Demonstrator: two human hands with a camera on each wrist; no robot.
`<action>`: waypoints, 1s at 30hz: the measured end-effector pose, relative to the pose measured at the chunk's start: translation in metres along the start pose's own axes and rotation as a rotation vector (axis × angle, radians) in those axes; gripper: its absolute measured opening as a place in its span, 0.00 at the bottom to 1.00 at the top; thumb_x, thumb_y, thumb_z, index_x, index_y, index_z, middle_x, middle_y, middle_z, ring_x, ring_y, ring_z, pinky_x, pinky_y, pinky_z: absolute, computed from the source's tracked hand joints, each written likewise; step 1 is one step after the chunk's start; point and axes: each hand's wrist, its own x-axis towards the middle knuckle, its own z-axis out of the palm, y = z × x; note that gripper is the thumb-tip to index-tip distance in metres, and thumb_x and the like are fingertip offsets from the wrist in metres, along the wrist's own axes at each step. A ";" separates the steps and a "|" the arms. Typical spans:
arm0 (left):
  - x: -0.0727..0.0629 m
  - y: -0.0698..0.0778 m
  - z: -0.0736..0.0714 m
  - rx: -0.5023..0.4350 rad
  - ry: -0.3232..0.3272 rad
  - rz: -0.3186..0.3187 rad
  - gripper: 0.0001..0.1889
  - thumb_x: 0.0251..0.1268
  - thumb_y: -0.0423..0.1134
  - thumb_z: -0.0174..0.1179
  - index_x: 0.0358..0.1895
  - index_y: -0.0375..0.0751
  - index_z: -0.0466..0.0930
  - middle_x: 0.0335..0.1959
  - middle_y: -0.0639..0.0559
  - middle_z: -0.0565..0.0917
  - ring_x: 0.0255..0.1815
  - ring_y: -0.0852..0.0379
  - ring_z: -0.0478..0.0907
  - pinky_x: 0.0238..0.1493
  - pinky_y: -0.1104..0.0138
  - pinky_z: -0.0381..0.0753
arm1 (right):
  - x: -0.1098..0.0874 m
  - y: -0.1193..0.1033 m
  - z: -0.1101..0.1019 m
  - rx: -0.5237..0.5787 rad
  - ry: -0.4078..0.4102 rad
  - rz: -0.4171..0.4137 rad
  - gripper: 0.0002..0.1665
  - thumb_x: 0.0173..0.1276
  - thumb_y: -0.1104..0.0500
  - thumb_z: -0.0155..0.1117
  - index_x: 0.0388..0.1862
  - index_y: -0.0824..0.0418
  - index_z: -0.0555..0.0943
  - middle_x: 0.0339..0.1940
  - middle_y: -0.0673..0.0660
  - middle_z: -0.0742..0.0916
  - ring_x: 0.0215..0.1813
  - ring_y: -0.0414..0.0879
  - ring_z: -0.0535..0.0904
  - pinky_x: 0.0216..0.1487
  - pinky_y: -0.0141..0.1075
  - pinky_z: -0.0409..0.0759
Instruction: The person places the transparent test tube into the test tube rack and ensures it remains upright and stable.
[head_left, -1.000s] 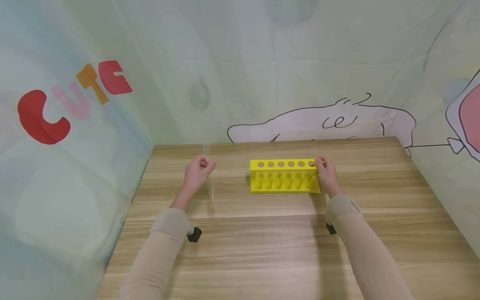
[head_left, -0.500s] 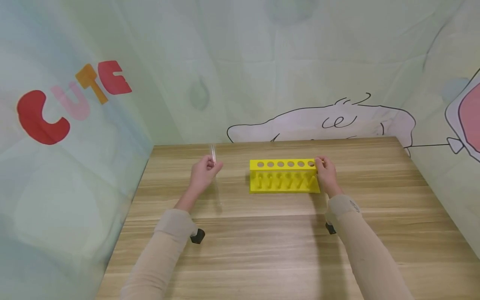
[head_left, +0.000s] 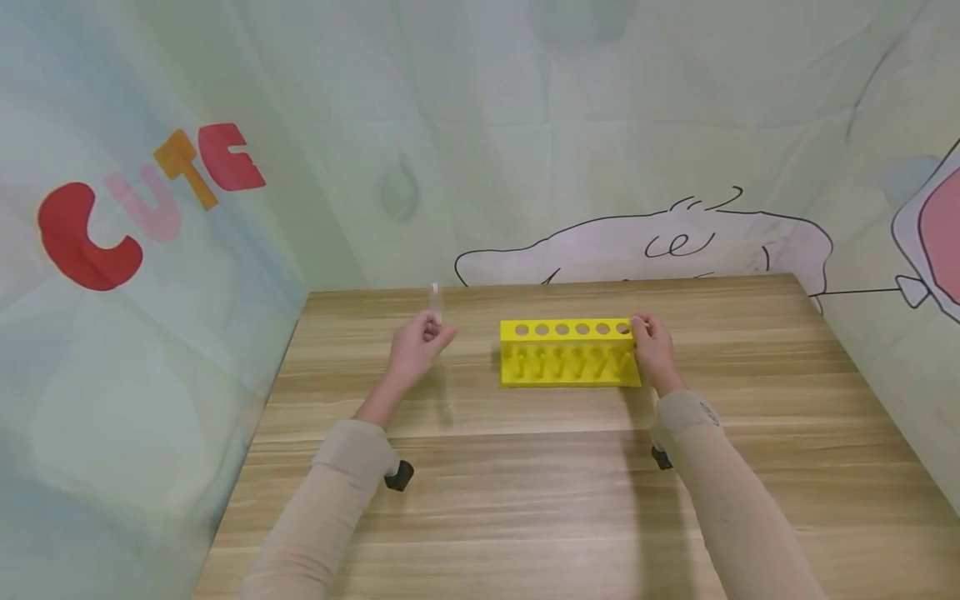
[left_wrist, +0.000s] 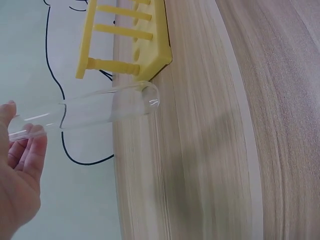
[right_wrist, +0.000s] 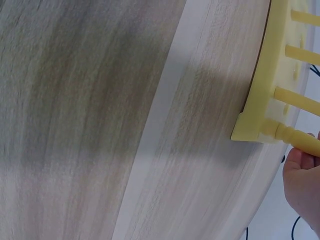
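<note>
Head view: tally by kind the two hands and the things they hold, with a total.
Tube: 1
Rack: 1
Left hand and right hand: 2
Total: 4

Colourful letters [head_left: 180, 156] spell CUTE on the backdrop [head_left: 480, 150] beside the table [head_left: 525, 517].
</note>
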 end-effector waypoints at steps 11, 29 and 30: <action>0.000 0.007 0.005 0.007 -0.015 -0.020 0.13 0.58 0.47 0.56 0.35 0.41 0.68 0.35 0.46 0.78 0.37 0.54 0.75 0.35 0.67 0.77 | -0.001 0.000 0.000 0.000 -0.001 0.020 0.25 0.69 0.45 0.35 0.56 0.59 0.64 0.49 0.56 0.73 0.46 0.47 0.65 0.45 0.32 0.67; -0.001 0.018 0.015 -0.025 0.033 0.057 0.14 0.57 0.48 0.56 0.36 0.41 0.68 0.34 0.47 0.78 0.37 0.55 0.75 0.38 0.66 0.77 | -0.004 -0.001 0.000 0.007 -0.008 0.017 0.23 0.70 0.45 0.34 0.54 0.59 0.63 0.47 0.55 0.72 0.44 0.46 0.64 0.41 0.32 0.67; 0.000 0.018 0.015 -0.032 0.040 0.065 0.14 0.57 0.48 0.56 0.36 0.41 0.68 0.34 0.47 0.78 0.37 0.54 0.75 0.38 0.66 0.77 | -0.004 -0.002 0.000 0.005 -0.008 0.014 0.23 0.70 0.45 0.34 0.54 0.59 0.63 0.47 0.55 0.72 0.44 0.46 0.64 0.41 0.32 0.67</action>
